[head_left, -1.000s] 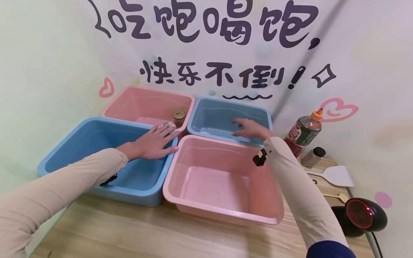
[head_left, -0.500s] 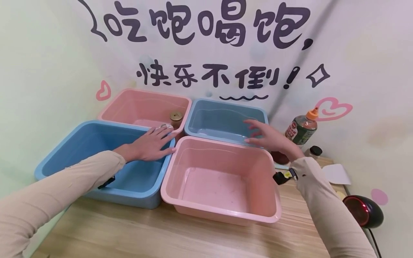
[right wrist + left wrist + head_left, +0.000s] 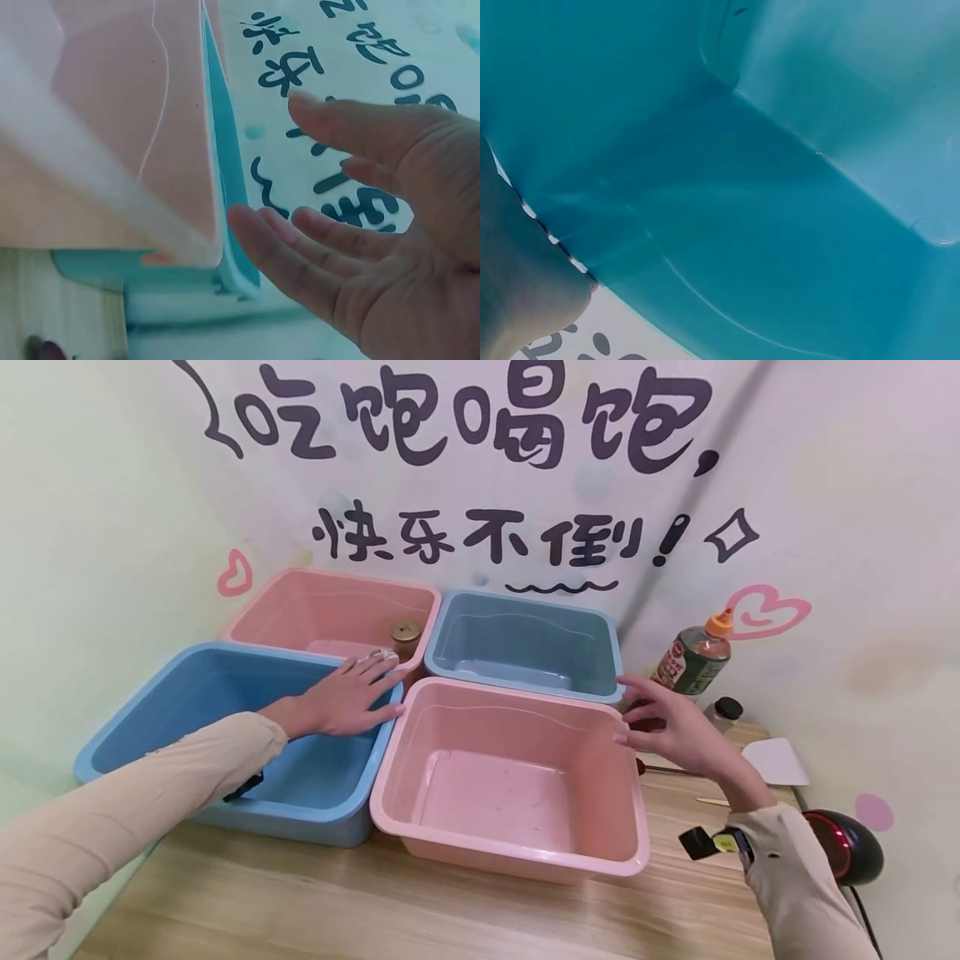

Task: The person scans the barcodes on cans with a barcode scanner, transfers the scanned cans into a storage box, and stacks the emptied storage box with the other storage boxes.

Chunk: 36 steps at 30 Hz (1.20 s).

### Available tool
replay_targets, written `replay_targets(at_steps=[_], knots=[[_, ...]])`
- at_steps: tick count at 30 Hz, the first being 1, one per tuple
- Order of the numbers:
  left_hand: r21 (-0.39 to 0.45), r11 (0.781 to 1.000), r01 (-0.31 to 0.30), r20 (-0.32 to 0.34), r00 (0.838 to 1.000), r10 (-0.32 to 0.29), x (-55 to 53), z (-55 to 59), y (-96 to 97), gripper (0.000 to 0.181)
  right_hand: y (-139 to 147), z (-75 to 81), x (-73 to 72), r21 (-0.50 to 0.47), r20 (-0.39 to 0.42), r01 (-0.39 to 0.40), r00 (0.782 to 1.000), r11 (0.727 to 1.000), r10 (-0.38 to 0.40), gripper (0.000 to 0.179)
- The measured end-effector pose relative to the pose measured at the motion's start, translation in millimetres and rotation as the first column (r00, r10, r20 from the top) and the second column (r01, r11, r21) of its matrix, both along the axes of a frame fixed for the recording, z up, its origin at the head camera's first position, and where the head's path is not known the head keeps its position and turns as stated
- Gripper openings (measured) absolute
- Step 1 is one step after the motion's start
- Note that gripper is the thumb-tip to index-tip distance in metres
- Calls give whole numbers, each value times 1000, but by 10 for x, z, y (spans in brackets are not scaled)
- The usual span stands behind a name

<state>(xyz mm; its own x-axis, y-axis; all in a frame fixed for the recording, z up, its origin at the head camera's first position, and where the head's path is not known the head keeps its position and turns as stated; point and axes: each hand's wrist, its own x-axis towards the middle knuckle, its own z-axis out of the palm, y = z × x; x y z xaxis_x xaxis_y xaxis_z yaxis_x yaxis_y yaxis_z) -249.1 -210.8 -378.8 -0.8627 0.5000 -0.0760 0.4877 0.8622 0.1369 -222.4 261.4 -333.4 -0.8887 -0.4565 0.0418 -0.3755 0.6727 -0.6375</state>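
My left hand [image 3: 345,697] lies palm down with its fingers extended across the back right corner of the front blue basin [image 3: 322,812]. Just past its fingertips a silvery lid [image 3: 382,654] shows partly; the fingers hide the rest. In the left wrist view only part of that hand [image 3: 532,277] shows, beside the blue wall. My right hand [image 3: 678,727] hovers at the back right corner of the front pink basin [image 3: 510,860], fingers spread and holding nothing. The right wrist view shows its palm [image 3: 420,285] with thumb and fingers apart; whether a fingertip touches the rim, I cannot tell.
A gold-topped can [image 3: 405,637] stands in the rear pink basin [image 3: 322,578]. The rear blue basin [image 3: 525,602] adjoins it. At right are a sauce bottle [image 3: 693,658], a black-capped jar [image 3: 725,712], a white spatula [image 3: 776,762] and a black device [image 3: 847,847].
My right hand has come out from over the rear blue basin, moving right and towards me to the pink basin's corner. The left hand has stayed in place; the view shifts slightly.
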Motion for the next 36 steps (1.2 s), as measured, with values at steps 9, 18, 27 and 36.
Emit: replay_targets(at_steps=[9,18,27,36], knots=[[-5,1000,0,-3,1000,0,-18,-18,5,73,176,-337,228,-56,119,151,982,987,-144,75],[-4,1000,1,-2,1000,-1,-19,-18,-4,73,40,-573,337,-190,334,245,927,951,-172,77],[-5,1000,2,2,1000,-2,-17,-17,2,75,-9,-642,366,-131,314,266,925,955,-215,78],[-2,1000,-5,0,1000,5,-27,-6,2,74,-53,-612,380,-112,306,277,923,954,-232,76]])
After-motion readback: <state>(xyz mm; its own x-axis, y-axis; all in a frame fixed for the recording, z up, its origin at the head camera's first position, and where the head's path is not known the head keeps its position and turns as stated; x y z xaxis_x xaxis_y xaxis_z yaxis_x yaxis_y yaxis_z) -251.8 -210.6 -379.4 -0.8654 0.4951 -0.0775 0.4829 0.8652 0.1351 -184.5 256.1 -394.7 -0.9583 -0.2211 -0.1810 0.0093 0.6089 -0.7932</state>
